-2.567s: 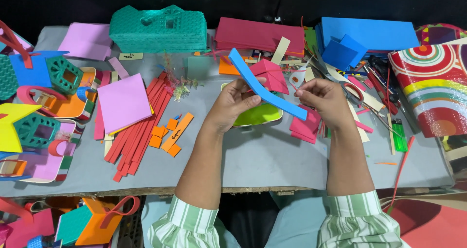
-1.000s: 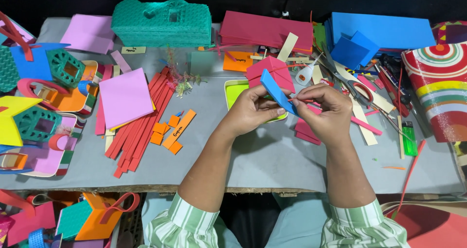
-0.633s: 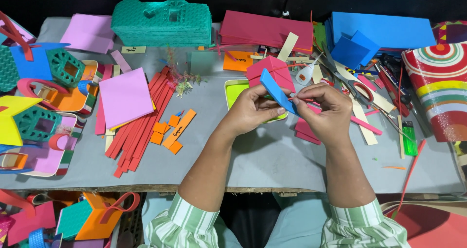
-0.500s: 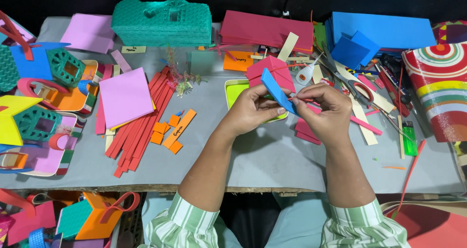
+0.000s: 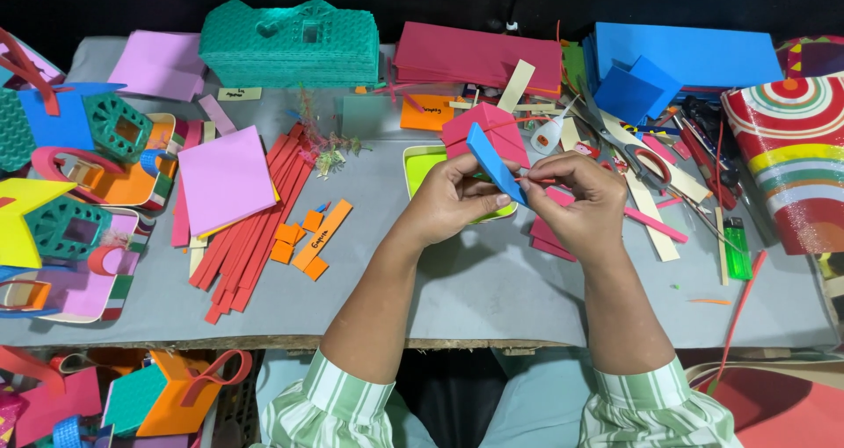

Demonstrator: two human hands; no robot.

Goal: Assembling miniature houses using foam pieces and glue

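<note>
**Blue foam strip pinched between both hands over a crowded bench**

Left hand [image 5: 453, 200] and right hand [image 5: 578, 195] meet above the grey-covered bench [image 5: 492, 281], fingers closed on a narrow blue foam strip [image 5: 494, 161] that tilts up and away, held clear of the surface. Just behind it: a lime-green shallow tray [image 5: 420, 164] and a pink folded foam piece [image 5: 488, 130].

Risk, as judged: the strip could crease or slip if the pinch tightens unevenly; scissors [image 5: 629, 149] and a green lighter [image 5: 737, 247] lie near the right elbow's sweep.

Bench cluttered with red foam strips [image 5: 251, 228], a purple foam square [image 5: 224, 177], a teal stack [image 5: 290, 43]. Background dark.
</note>
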